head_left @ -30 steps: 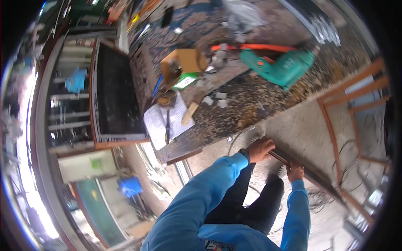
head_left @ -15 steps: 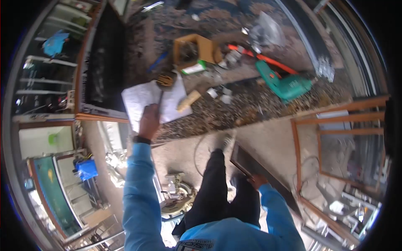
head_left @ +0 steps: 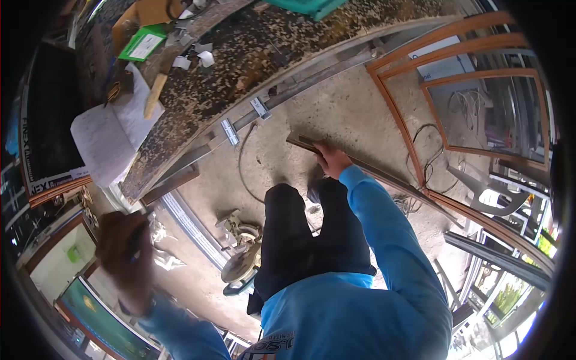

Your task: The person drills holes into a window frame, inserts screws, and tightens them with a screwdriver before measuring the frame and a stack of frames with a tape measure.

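Observation:
My right hand (head_left: 331, 161) is closed around the end of a long dark-brown frame profile (head_left: 384, 180), which slants down to the right above the floor. Motion blurs my left hand (head_left: 126, 252), raised at the lower left beside the workbench. Its fingers are curled round a small dark object I cannot make out. Near that hand, a white sheet of paper (head_left: 105, 141) hangs partly over the bench corner. On the paper lie a small wooden block (head_left: 156, 96) and a yellow-and-black item (head_left: 114, 91).
The speckled workbench (head_left: 240, 72) holds a green-and-white box (head_left: 144, 43), a cardboard box (head_left: 156, 12) and, at the top edge, a green power drill (head_left: 309, 5). A circular-bladed saw (head_left: 243, 258) stands by my legs. Brown window frames (head_left: 396, 114) lean at the right.
My left hand has pulled back from the paper, down and left. My right hand has lifted the profile's end up and forward. The view has turned and tipped downward.

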The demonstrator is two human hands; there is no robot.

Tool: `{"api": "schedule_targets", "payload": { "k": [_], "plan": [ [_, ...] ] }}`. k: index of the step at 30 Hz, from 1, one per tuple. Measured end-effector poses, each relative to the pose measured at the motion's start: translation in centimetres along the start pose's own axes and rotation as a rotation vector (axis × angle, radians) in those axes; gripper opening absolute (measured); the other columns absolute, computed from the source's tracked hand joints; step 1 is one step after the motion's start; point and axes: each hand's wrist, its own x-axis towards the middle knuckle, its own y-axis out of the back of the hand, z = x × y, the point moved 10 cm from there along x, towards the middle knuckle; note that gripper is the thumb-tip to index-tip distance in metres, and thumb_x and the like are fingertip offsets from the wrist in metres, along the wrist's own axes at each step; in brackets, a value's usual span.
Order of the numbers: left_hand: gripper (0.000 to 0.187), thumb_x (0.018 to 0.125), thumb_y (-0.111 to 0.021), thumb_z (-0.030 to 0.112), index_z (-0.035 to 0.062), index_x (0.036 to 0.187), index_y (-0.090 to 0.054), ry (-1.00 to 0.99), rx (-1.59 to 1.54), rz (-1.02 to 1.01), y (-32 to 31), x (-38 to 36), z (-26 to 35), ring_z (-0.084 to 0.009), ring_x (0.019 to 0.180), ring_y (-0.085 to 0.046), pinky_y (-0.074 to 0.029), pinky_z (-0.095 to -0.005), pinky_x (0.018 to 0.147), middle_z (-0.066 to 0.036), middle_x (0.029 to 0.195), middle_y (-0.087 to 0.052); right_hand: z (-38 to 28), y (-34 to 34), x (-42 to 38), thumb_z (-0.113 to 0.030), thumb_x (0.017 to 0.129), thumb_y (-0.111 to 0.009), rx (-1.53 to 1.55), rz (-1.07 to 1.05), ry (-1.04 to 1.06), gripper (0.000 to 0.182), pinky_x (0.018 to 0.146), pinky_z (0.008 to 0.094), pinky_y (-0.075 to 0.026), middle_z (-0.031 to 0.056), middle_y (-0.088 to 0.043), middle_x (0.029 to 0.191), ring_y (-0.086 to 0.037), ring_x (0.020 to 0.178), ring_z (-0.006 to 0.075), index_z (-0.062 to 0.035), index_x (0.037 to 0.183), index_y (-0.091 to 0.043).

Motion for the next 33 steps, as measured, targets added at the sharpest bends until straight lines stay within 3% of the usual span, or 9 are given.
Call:
{"api": "schedule_targets", "payload": {
  "k": [5, 9, 12, 14, 15, 17, 22, 26, 33],
  "plan": [
    [0.022, 0.083, -0.089, 0.006, 0.0039, 0.097, -0.072, -0.246, -0.412, -0.062, -16.3, 8.4, 4.4, -0.0195, 0.072, -0.075, -0.059, -0.0309, 0.061, -0.009, 0.089, -0.075, -2.9, 3.8, 2.8, -0.017, 0.101, -0.069, 0.161, 0.157, 0.233, 0.06, 0.112, 0.0511, -0.05, 0.0224, -0.052, 0.152, -0.059, 0.131, 0.0458, -0.0072, 0.156, -0.046],
    [0.041, 0.082, -0.091, 0.001, 0.0048, 0.116, -0.068, -0.456, -0.677, 0.006, -24.3, 12.1, 6.1, -0.0084, 0.079, -0.07, -0.053, -0.024, 0.065, -0.003, 0.089, -0.073, -5.8, 6.2, 3.1, -0.016, 0.103, -0.07, 0.358, 0.157, 0.433, 0.067, 0.117, 0.0466, -0.046, 0.0208, -0.051, 0.157, -0.06, 0.135, 0.0375, -0.0034, 0.161, -0.039],
    [0.043, 0.087, -0.088, 0.007, 0.0079, 0.123, -0.065, -0.763, -0.585, 0.14, -26.8, 13.3, 9.4, -0.0075, 0.069, -0.064, -0.049, -0.0261, 0.06, -0.003, 0.082, -0.068, -4.3, 5.2, 3.6, -0.017, 0.106, -0.068, 0.58, 0.193, 0.427, 0.049, 0.112, 0.0432, -0.049, 0.022, -0.062, 0.146, -0.064, 0.132, 0.0298, 0.0008, 0.15, -0.055],
    [0.041, 0.092, -0.083, 0.013, 0.0084, 0.126, -0.06, -0.835, -0.585, -0.094, -28.4, 14.7, 10.9, -0.016, 0.071, -0.064, -0.049, -0.0341, 0.062, -0.009, 0.081, -0.066, -3.9, 5.3, 3.8, -0.016, 0.107, -0.066, 0.488, 0.249, 0.472, 0.044, 0.108, 0.0419, -0.052, 0.0208, -0.067, 0.138, -0.068, 0.125, 0.0302, 0.0017, 0.147, -0.057],
    [0.04, 0.096, -0.078, 0.015, 0.0075, 0.128, -0.056, -0.82, -0.603, -0.37, -27.7, 15.7, 12.2, -0.0245, 0.077, -0.067, -0.05, -0.0406, 0.065, -0.014, 0.083, -0.065, -4.2, 6.1, 3.7, -0.015, 0.108, -0.065, 0.437, 0.284, 0.496, 0.042, 0.106, 0.0413, -0.054, 0.0203, -0.07, 0.134, -0.071, 0.122, 0.0303, 0.0021, 0.146, -0.059],
    [0.038, 0.099, -0.074, 0.017, 0.0065, 0.129, -0.051, -0.854, -0.609, -0.512, -28.6, 14.9, 12.9, -0.0337, 0.081, -0.068, -0.051, -0.0475, 0.068, -0.02, 0.084, -0.065, -5.5, 7.3, 3.3, -0.011, 0.108, -0.065, 0.262, 0.45, 0.568, 0.031, 0.099, 0.0375, -0.057, 0.0174, -0.076, 0.119, -0.075, 0.112, 0.0286, 0.003, 0.135, -0.066],
    [0.035, 0.1, -0.074, 0.017, 0.0056, 0.125, -0.052, -1.061, -0.583, 0.177, -28.6, 10.2, 12.6, -0.0376, 0.073, -0.066, -0.05, -0.0491, 0.064, -0.018, 0.078, -0.063, -6.5, 6.9, 3.4, -0.01, 0.106, -0.068, 0.084, 0.609, 0.596, 0.021, 0.09, 0.035, -0.058, 0.0162, -0.079, 0.108, -0.077, 0.101, 0.0253, 0.0007, 0.122, -0.074],
    [0.036, 0.099, -0.073, 0.015, 0.0036, 0.124, -0.05, -1.11, -0.719, 0.09, -30.6, 10.9, 11.3, -0.0433, 0.057, -0.06, -0.049, -0.0488, 0.058, -0.019, 0.068, -0.062, -6.4, 5.8, 4.1, -0.013, 0.105, -0.07, 0.12, 0.575, 0.586, 0.021, 0.085, 0.0349, -0.059, 0.015, -0.08, 0.102, -0.077, 0.091, 0.0234, -0.001, 0.121, -0.076],
    [0.035, 0.091, -0.082, 0.022, 0.0092, 0.117, -0.063, -1.116, -0.556, 0.443, -29.9, 6.9, 9.5, -0.0421, 0.082, -0.072, -0.055, -0.0508, 0.071, -0.018, 0.083, -0.071, -6.1, 3.1, 2.7, -0.017, 0.104, -0.072, 0.144, 0.512, 0.527, 0.017, 0.075, 0.0355, -0.057, 0.0143, -0.078, 0.091, -0.075, 0.079, 0.0221, -0.0036, 0.114, -0.077]
  ]
}}
